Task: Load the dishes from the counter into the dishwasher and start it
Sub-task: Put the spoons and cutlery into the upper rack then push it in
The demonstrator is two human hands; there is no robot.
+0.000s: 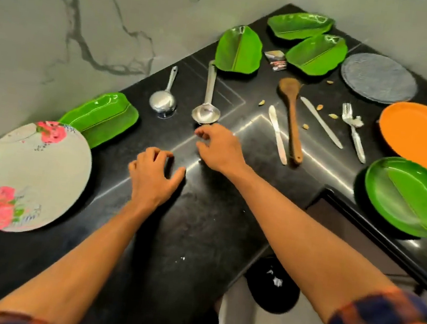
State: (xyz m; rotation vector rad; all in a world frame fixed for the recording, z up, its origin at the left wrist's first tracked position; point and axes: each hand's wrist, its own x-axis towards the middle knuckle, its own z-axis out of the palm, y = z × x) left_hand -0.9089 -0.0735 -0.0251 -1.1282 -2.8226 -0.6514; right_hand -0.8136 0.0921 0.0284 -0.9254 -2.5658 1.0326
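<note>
A black L-shaped counter [199, 227] holds the dishes. My left hand [155, 177] rests on it, fingers spread, holding nothing. My right hand [220, 149] hovers just below the bowl of a steel ladle [207, 107], fingers curled and apart, with nothing in it. A smaller steel ladle [163, 99] lies to the left. A floral plate [30, 177] and a green leaf plate [102, 117] sit at the left. More green leaf plates [239, 49] [300, 25] [317, 54] [408, 196], a grey plate [378, 77] and an orange plate [422, 136] are at the back and right.
A wooden spoon [291, 117], two knives [277, 134] [320, 122] and a fork [353, 132] lie in the corner area among small crumbs. A small packet [275, 59] sits between the leaf plates. Marble walls border the counter. A dark round bin [272, 287] stands on the floor below.
</note>
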